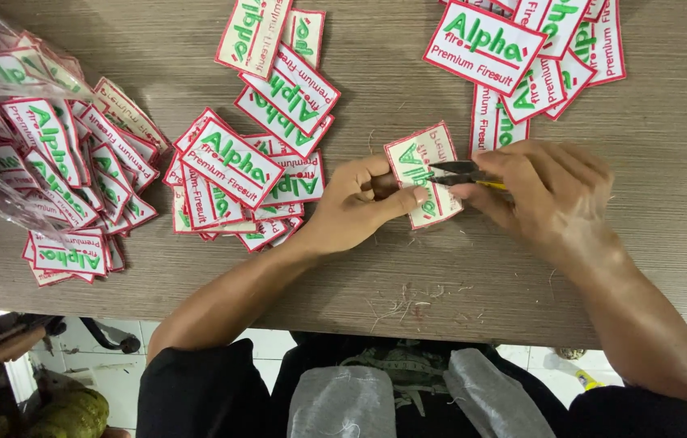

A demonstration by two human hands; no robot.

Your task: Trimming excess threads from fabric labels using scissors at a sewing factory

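At the near edge of the wooden tabletop, loose thread clippings lie scattered in front of the person's dark-sleeved forearms. The left hand pinches one embroidered patch between thumb and fingers, holding it flat and steady just above the surface, presumably so that its border is exposed to the blades. The right hand is closed around small thread snips with a yellow handle, whose dark tips rest on the patch's middle. The patch is a white rectangle with a red stitched edge and green and red lettering, tilted diagonally. Farther left, a loose heap of matching patches lies face up; beyond it, more spill from a clear plastic bag. A separate pile sits at the far right.
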